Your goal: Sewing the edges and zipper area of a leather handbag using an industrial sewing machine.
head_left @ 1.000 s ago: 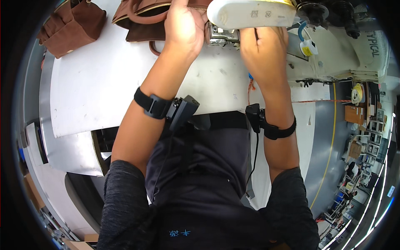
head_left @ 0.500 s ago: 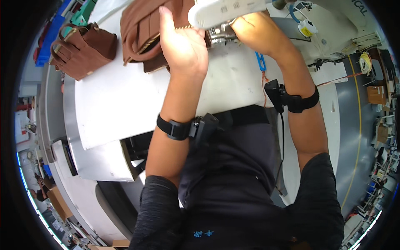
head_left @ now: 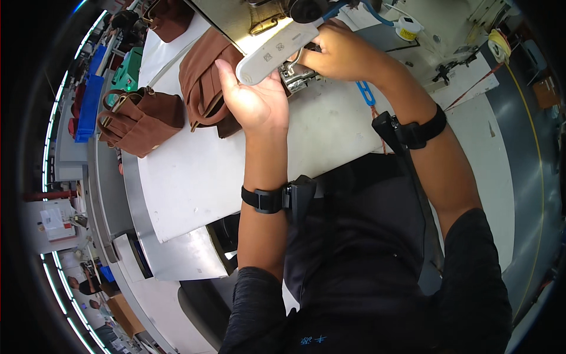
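Broadly, the white work table point(head_left: 236, 171) fills the middle of the view, its near edge running just in front of the person's body and its left edge dropping to a grey metal ledge; a wide bare stretch of tabletop lies between the forearms and that left edge. At the table's far side stands the sewing machine point(head_left: 247, 17), whose white lamp housing point(head_left: 277, 50) juts out over the needle area. A brown leather bag point(head_left: 206, 88) lies folded on the table just left of the machine, touching the side of the left hand, and a second brown bag point(head_left: 141, 121) sits apart from it near the table's left edge, with bare surface between the two. The left hand point(head_left: 253, 97) is raised with palm open and fingers spread loose, gripping nothing, its thumb side close under the lamp housing. The right hand point(head_left: 342, 53) reaches in beneath the machine head with fingers curled at the metal presser parts point(head_left: 295, 74); whether it grips anything there cannot be told. A small blue clip point(head_left: 367, 94) hangs below the right wrist.
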A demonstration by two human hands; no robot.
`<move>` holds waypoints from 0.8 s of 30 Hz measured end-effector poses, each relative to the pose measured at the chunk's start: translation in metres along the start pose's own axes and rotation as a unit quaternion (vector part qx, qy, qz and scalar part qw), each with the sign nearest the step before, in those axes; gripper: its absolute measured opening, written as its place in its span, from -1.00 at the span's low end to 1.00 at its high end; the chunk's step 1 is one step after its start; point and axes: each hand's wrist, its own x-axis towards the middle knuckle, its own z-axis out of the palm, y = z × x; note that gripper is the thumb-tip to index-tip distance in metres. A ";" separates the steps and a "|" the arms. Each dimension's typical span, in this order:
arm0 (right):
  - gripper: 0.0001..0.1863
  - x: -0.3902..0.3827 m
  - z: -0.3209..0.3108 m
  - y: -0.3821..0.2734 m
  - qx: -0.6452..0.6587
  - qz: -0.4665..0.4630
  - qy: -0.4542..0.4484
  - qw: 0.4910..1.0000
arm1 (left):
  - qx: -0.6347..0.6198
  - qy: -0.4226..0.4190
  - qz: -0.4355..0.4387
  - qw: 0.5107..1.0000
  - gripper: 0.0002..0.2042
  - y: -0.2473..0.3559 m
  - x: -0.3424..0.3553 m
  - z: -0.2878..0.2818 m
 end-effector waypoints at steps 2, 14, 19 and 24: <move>-0.65 0.002 0.002 0.002 0.008 0.022 -0.028 0.999 | 0.005 -0.013 0.004 1.000 -0.32 0.002 0.004 0.000; -0.77 -0.003 0.006 -0.008 0.055 0.022 0.100 0.993 | 0.020 0.005 0.006 1.000 -0.40 -0.002 -0.006 -0.006; -0.81 -0.014 0.010 -0.020 0.044 -0.072 0.157 0.984 | 0.036 0.035 -0.020 0.999 -0.51 0.001 -0.019 -0.007; -0.86 -0.026 0.018 -0.029 0.015 -0.065 0.189 0.980 | 0.004 0.025 0.004 1.000 -0.50 -0.001 -0.032 -0.009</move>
